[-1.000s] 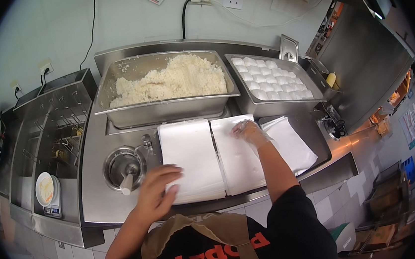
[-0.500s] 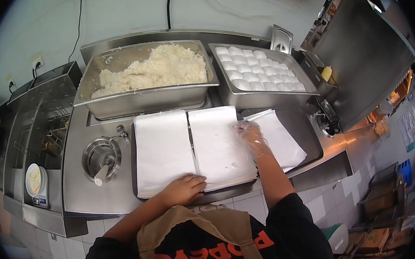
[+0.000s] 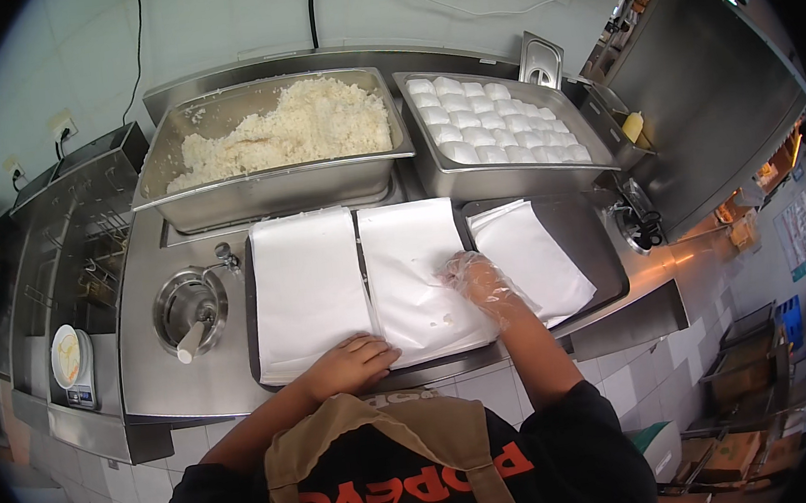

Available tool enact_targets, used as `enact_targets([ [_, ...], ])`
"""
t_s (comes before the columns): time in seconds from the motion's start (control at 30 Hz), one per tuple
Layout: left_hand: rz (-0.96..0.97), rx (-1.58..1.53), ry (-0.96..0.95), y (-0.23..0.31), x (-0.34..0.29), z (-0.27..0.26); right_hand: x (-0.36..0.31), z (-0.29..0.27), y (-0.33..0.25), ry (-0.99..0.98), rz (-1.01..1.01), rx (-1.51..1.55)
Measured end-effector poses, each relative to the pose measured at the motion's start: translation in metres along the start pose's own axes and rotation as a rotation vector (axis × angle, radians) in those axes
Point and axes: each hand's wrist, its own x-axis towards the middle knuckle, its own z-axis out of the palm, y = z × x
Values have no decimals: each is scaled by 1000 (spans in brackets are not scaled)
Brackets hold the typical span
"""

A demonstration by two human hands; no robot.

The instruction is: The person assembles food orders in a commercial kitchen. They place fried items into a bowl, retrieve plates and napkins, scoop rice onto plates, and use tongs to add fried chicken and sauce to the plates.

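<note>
My left hand [image 3: 360, 360] lies flat with fingers stretched out over the near edge of the left stack of white paper sheets [image 3: 305, 290], its fingertips reaching the middle stack. On the right side of the middle stack of white paper sheets [image 3: 417, 294] rests my right hand [image 3: 482, 283], in a clear plastic glove. Its fingers are curled together against the top sheet; what they hold, if anything, is hidden. Small pale bits dot that sheet. Fanned at an angle to the right is another pile of white sheets [image 3: 540, 263].
Behind the sheets, a deep steel pan [image 3: 271, 191] holds loose cooked rice [image 3: 313, 124]. Beside it, another steel pan [image 3: 513, 181] has rows of white wrapped bundles [image 3: 483, 123]. A round steel well [image 3: 176, 307] with a white-handled utensil [image 3: 192, 343] and a scale [image 3: 78, 385] stand left.
My right hand has moved slightly nearer and left across the middle stack, where the top sheet now looks rumpled. My left hand keeps its place. The view has shifted a little.
</note>
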Motion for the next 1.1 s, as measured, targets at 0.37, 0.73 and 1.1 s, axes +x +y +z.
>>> enact_targets([
  [0.37,25,15,-55,-2,-2,-1,40,0,-7,-129,100,17],
  [0.73,57,35,-33,-3,-4,1,70,25,-36,-51,-44,102],
  [1.1,75,-3,-66,-5,-5,3,20,-17,-27,-69,55,-13],
])
